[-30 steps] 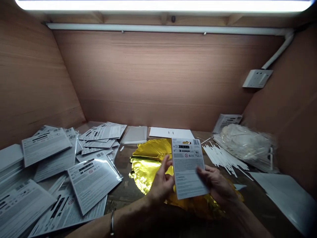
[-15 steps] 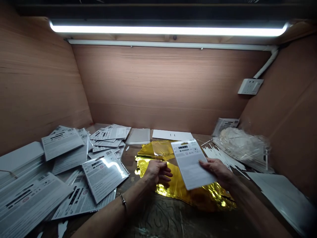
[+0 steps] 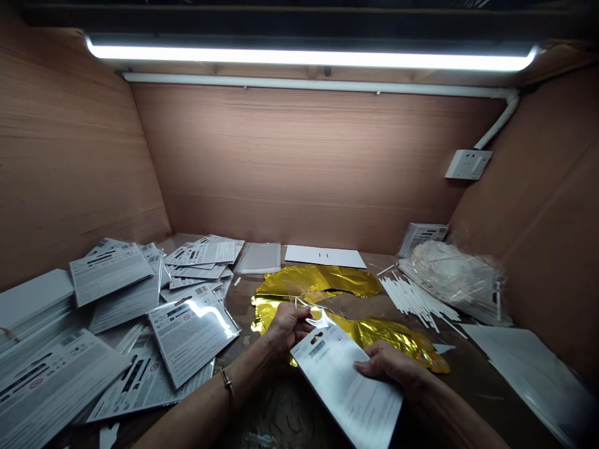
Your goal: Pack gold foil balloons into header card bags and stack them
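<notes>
My right hand (image 3: 386, 365) grips a white printed card (image 3: 349, 380) by its right edge, thumb on top. The card has a hang hole at its upper end and tilts toward the lower right. At that upper end my left hand (image 3: 291, 325) is closed, fingers pinching a clear plastic bag (image 3: 322, 315). How far the card sits inside the bag, I cannot tell. Beneath both hands lies shiny gold foil (image 3: 322, 280), spread flat in large shapes on the dark table.
Bagged printed cards (image 3: 191, 337) are heaped on the left, beside a stack of white cards (image 3: 35, 293). Clear bags (image 3: 258, 257) and a white card (image 3: 325, 255) lie at the back. White sticks (image 3: 418, 302), a plastic-wrapped bundle (image 3: 449, 268) and flat sheets (image 3: 528, 368) occupy the right.
The card in my right hand has come down and toward me, leftward to my left hand. It now covers less of the gold foil. My left hand has closed on clear plastic.
</notes>
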`<act>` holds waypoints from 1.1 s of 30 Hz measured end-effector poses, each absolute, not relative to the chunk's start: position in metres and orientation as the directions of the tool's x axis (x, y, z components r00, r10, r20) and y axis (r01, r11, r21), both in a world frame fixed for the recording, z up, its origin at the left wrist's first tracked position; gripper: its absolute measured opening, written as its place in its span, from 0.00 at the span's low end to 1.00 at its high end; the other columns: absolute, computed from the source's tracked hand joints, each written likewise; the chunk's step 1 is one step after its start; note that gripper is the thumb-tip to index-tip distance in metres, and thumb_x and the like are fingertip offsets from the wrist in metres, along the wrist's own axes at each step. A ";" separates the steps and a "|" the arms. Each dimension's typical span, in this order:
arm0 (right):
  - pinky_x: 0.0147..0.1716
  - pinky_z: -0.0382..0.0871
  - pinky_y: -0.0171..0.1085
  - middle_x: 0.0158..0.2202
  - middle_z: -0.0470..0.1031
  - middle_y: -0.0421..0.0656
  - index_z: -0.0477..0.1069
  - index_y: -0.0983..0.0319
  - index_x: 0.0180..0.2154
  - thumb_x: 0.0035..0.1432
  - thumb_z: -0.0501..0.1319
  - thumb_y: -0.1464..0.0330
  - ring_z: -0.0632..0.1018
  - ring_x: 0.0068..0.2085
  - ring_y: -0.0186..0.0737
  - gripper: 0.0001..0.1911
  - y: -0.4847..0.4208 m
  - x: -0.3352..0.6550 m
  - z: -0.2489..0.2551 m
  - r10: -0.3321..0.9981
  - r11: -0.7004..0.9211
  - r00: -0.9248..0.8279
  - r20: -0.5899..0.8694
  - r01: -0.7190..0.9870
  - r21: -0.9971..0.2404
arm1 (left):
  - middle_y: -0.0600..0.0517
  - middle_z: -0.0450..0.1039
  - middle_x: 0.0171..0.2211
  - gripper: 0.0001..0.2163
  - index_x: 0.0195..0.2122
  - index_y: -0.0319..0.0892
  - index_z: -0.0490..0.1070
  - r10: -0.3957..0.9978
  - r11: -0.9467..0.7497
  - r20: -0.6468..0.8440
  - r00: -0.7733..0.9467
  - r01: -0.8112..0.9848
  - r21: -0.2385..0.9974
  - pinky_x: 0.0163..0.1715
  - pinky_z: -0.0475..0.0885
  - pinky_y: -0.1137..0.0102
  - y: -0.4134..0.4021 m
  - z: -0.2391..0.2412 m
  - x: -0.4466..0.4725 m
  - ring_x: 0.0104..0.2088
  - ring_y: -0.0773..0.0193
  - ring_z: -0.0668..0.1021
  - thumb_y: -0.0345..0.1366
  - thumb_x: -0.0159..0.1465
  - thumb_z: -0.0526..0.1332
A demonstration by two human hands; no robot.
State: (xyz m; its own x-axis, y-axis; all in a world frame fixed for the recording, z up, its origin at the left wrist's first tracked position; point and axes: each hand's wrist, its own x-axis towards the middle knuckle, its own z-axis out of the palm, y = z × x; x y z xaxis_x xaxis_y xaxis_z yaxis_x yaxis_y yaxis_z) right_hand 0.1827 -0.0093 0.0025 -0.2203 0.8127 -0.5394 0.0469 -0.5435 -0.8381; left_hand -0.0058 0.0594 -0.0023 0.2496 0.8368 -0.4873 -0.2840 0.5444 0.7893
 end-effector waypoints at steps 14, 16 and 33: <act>0.18 0.60 0.32 0.17 0.73 0.43 0.72 0.68 0.21 0.39 0.59 0.68 0.70 0.18 0.35 0.08 -0.002 0.167 0.007 0.948 -0.307 -0.075 -0.311 0.057 -0.950 | 0.53 0.65 0.11 0.11 0.17 0.34 0.64 0.923 0.382 -0.358 0.138 -0.425 0.820 0.10 0.62 0.75 0.060 -0.008 -0.005 0.10 0.69 0.67 0.35 0.52 0.59; 0.18 0.59 0.32 0.16 0.72 0.42 0.72 0.68 0.20 0.38 0.60 0.68 0.69 0.18 0.35 0.08 0.001 0.164 0.010 0.958 -0.274 -0.070 -0.278 0.066 -0.959 | 0.50 0.68 0.14 0.07 0.19 0.33 0.66 0.932 0.362 -0.329 0.154 -0.462 0.810 0.14 0.66 0.73 0.063 -0.006 -0.003 0.13 0.67 0.70 0.31 0.50 0.60; 0.16 0.62 0.32 0.18 0.70 0.42 0.68 0.68 0.22 0.39 0.61 0.61 0.70 0.19 0.35 0.15 0.023 0.150 0.009 0.969 -0.242 0.029 -0.244 -0.040 -0.969 | 0.46 0.73 0.30 0.10 0.32 0.33 0.68 0.935 0.352 -0.282 0.215 -0.661 0.662 0.37 0.69 0.63 0.062 -0.012 0.004 0.32 0.58 0.75 0.21 0.48 0.59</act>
State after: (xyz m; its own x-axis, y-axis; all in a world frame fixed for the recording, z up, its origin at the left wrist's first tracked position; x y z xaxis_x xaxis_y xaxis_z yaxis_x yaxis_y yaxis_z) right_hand 0.1499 0.0235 0.0095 0.0291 0.9695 -0.2435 -0.0398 -0.2423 -0.9694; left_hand 0.0043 0.0617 -0.0116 0.2145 0.9350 -0.2824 -0.6614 0.3519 0.6624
